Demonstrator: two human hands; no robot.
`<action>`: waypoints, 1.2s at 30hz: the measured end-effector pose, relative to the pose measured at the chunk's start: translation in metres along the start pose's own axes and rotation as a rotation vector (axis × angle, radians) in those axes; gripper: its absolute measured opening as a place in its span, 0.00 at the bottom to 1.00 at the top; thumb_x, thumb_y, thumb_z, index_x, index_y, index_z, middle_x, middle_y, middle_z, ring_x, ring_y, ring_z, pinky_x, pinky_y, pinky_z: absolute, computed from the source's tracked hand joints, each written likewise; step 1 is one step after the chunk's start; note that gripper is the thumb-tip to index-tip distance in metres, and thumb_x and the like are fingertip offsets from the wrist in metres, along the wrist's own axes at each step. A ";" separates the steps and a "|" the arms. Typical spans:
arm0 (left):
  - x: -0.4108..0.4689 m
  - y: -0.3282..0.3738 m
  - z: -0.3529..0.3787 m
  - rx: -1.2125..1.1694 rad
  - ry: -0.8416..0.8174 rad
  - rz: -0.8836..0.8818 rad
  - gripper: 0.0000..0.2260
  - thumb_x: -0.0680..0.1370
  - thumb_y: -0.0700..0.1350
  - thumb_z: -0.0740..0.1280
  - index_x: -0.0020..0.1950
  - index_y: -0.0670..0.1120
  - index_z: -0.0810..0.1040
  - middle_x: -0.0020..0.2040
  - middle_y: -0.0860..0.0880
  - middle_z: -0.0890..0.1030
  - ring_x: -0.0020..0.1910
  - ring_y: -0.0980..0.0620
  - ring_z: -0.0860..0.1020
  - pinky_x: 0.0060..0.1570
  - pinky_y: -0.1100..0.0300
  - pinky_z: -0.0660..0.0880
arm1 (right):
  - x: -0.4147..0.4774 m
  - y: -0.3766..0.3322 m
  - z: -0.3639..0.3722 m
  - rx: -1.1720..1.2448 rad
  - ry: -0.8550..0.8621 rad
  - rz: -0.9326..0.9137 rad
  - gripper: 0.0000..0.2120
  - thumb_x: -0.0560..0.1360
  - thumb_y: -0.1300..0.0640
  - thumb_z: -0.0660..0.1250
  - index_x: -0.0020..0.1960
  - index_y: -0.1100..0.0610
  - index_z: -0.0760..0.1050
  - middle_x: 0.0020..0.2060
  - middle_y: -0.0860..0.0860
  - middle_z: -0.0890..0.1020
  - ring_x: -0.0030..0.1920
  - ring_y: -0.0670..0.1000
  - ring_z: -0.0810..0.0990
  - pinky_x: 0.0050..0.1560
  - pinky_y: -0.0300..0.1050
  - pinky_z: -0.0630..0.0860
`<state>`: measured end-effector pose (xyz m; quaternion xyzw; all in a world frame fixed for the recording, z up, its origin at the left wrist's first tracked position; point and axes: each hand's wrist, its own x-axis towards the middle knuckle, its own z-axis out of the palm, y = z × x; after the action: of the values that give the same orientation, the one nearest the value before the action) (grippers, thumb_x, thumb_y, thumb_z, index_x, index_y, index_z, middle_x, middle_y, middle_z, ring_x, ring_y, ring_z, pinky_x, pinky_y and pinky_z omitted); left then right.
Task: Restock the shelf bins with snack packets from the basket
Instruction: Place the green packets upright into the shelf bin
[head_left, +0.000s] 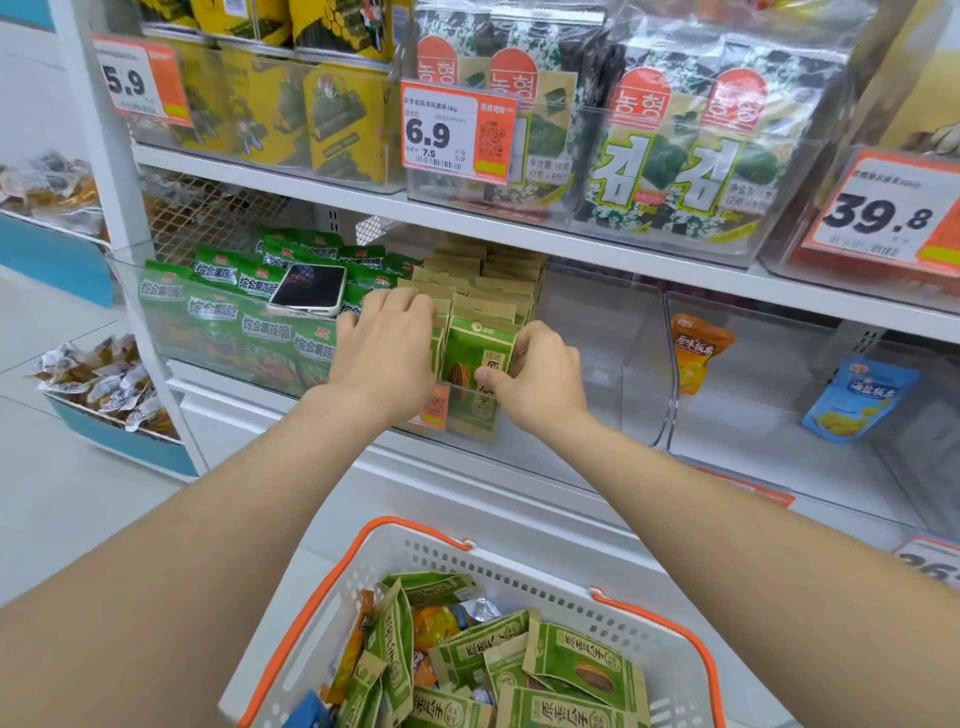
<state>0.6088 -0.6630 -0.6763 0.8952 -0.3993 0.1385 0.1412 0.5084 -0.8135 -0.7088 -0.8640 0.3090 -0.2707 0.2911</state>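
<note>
We log task as midway. Right hand pinches sunflower-seed packet, setting it at front of seed bin. Left hand, fingers together, presses packet row back. Basket below seed bin holds many loose packets. Neighbour bins right of seed bin are near-bare, so we judge much is left.

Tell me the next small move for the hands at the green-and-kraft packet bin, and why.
Probably push the front packet down with the right hand until it seats, then let go. It stands upright at the front of the row, pinched at its right edge, while the left hand holds the row back to make room. More matching packets wait in the basket.
</note>
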 end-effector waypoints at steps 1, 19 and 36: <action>0.001 0.000 0.000 -0.004 -0.002 0.001 0.25 0.75 0.38 0.70 0.71 0.47 0.71 0.74 0.47 0.69 0.74 0.42 0.65 0.69 0.41 0.64 | 0.000 0.000 0.001 -0.011 -0.014 -0.003 0.20 0.73 0.47 0.79 0.53 0.55 0.73 0.45 0.52 0.80 0.47 0.51 0.73 0.36 0.45 0.67; -0.021 0.011 -0.015 -0.241 -0.200 0.239 0.03 0.74 0.47 0.70 0.42 0.53 0.78 0.37 0.56 0.80 0.42 0.52 0.79 0.45 0.50 0.81 | -0.031 -0.002 -0.030 -0.131 -0.122 -0.354 0.10 0.68 0.57 0.67 0.33 0.51 0.66 0.28 0.46 0.74 0.34 0.46 0.72 0.43 0.53 0.78; -0.085 0.069 0.080 0.290 -1.094 0.488 0.18 0.83 0.56 0.65 0.65 0.47 0.81 0.62 0.48 0.81 0.57 0.45 0.80 0.53 0.52 0.78 | -0.112 0.102 0.011 -1.181 -1.391 -0.548 0.15 0.79 0.58 0.65 0.64 0.57 0.80 0.55 0.54 0.83 0.50 0.56 0.80 0.39 0.44 0.74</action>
<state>0.5124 -0.6788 -0.7711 0.7293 -0.5844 -0.2596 -0.2434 0.4024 -0.7978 -0.8171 -0.8814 -0.0600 0.4448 -0.1472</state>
